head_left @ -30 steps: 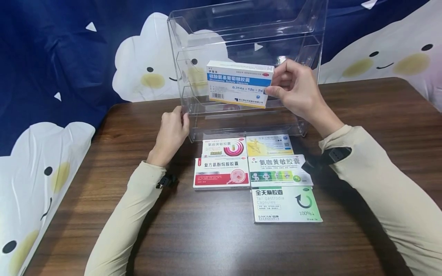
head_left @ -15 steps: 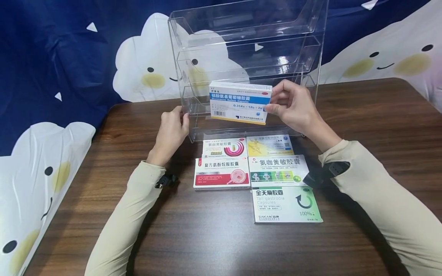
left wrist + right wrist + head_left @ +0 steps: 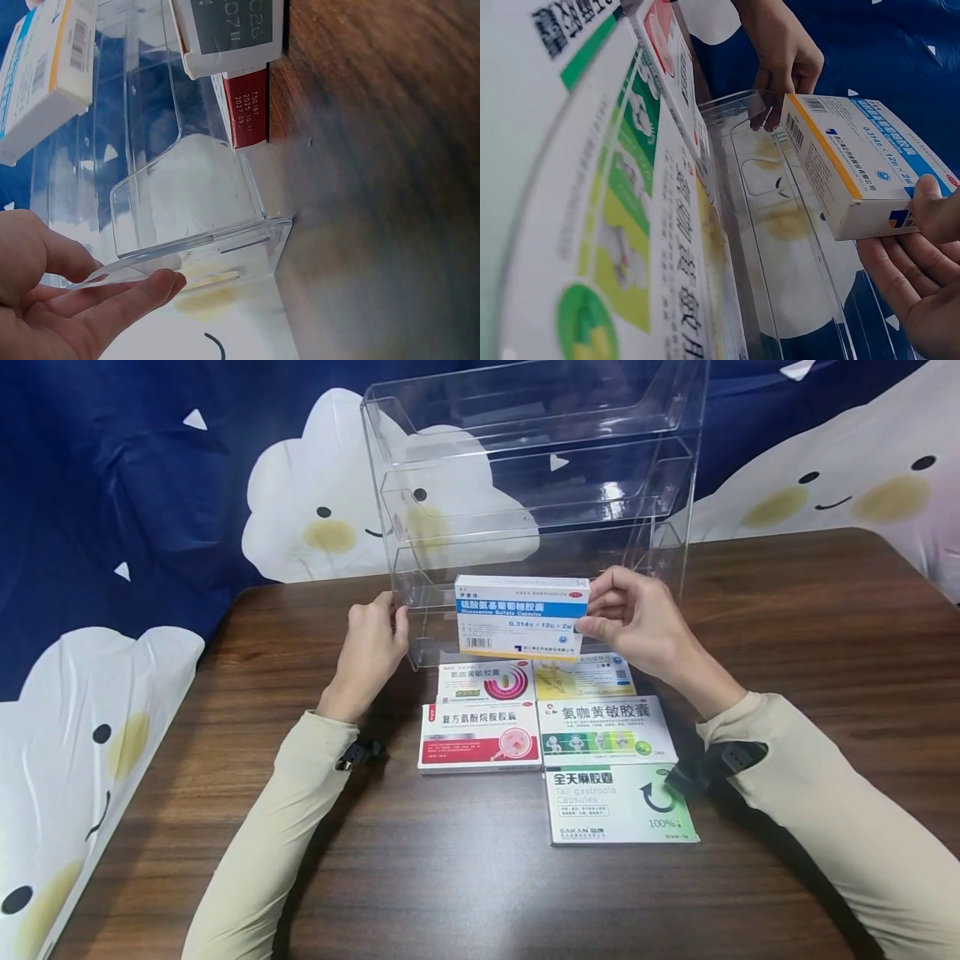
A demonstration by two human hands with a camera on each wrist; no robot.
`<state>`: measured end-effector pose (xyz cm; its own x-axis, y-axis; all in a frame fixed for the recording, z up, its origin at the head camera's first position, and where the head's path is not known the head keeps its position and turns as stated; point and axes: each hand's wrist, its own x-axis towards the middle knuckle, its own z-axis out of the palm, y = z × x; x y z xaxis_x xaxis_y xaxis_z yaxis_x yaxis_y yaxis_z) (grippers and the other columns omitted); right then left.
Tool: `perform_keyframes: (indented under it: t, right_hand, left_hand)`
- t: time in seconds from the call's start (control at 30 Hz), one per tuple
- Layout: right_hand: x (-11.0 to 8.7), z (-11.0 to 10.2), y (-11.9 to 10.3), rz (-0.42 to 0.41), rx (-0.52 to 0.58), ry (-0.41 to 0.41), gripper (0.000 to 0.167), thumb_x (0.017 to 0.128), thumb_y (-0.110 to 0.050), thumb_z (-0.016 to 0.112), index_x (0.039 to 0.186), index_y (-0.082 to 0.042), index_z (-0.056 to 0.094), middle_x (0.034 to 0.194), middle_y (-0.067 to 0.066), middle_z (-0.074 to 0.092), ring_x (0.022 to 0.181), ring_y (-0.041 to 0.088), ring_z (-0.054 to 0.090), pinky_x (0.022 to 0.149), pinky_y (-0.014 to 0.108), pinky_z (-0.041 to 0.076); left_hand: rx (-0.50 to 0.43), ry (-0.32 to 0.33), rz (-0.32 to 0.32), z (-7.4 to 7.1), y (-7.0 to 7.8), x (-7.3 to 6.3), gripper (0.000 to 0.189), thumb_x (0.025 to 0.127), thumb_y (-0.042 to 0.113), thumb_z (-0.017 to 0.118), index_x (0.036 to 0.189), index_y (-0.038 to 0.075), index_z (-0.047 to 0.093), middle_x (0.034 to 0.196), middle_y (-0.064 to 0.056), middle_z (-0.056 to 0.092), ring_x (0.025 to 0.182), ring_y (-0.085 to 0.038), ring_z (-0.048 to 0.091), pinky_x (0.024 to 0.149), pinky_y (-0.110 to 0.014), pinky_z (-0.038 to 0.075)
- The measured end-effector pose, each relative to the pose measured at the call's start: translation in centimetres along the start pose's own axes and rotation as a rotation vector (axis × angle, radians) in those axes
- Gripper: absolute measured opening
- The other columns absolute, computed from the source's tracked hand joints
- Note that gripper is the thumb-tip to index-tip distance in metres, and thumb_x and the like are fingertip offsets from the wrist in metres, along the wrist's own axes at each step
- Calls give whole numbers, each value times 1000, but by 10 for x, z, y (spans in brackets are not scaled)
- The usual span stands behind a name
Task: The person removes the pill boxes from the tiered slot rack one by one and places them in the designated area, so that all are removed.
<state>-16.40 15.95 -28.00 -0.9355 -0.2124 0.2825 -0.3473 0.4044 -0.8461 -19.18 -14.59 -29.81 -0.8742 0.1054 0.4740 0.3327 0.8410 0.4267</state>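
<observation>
My right hand point(image 3: 645, 625) pinches the right end of a white and blue medicine box point(image 3: 521, 633), thumb in front and fingers behind. The box is upright, its printed face toward me, before the lower tiers of a clear acrylic display rack point(image 3: 525, 485). In the right wrist view the same medicine box point(image 3: 855, 150) is between thumb and fingers. With my left hand point(image 3: 372, 639) I grip the rack's left side; the left wrist view has thumb and fingers on either side of the clear panel point(image 3: 187, 244). The held box partly covers a yellow and white medicine box point(image 3: 592, 681).
Several medicine boxes lie flat before the rack: a pink and white one point(image 3: 480, 683), a red and white one point(image 3: 480, 735), a white and green one point(image 3: 607, 731) and a green one point(image 3: 622, 806). Behind the wooden table point(image 3: 420, 877) hangs a blue cloud-patterned curtain point(image 3: 150, 527).
My right hand has lowered the white and blue box from the middle tiers of the rack to just above the lying boxes. My left hand has stayed on the rack's side.
</observation>
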Motion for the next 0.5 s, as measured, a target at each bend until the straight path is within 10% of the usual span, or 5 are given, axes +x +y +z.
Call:
perform_keyframes:
  t: [0.5]
  right_hand:
    - [-27,3,2,80,-23,-84,21,84,6,68,102,5,57,94,19,67,76,7,63,65,14,45]
  left_hand:
    - [3,-15,-18,0,1,-1,21,95,4,51,96,-13,63,83,-28,67,74,-36,62,70,-46,51]
